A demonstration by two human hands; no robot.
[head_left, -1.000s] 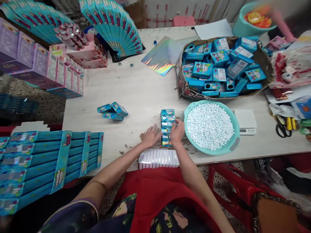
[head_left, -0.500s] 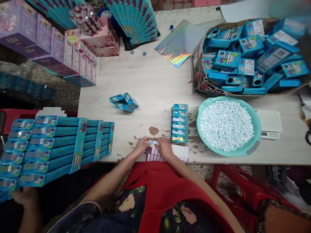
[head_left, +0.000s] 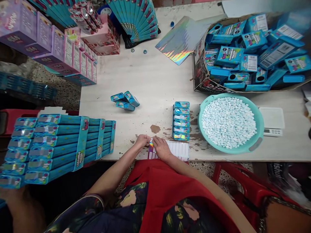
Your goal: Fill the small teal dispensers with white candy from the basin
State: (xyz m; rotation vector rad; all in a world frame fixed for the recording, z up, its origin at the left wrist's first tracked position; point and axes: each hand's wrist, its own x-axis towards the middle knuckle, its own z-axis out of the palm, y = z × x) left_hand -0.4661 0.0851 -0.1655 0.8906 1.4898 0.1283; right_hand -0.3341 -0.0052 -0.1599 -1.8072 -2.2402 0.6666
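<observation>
Sheet of pale strips, lying right at the near edge of the table, under the right hand, with fingers close together across its left end. Left hand just beside the same corner, fingertips drawn in; anything pinched there by either hand too small to tell. Just beyond, a row of six blue packs, the nearer four with shiny patches on top, the far two without. To the right, a teal bowl of white pellets, a small scale beside it. Well apart to the left, three loose packs. Possible trouble: a slide off the table from a tug so close to the edge; a torn or creased strip from uneven pulling; a skewed row from a brushing hand.
</observation>
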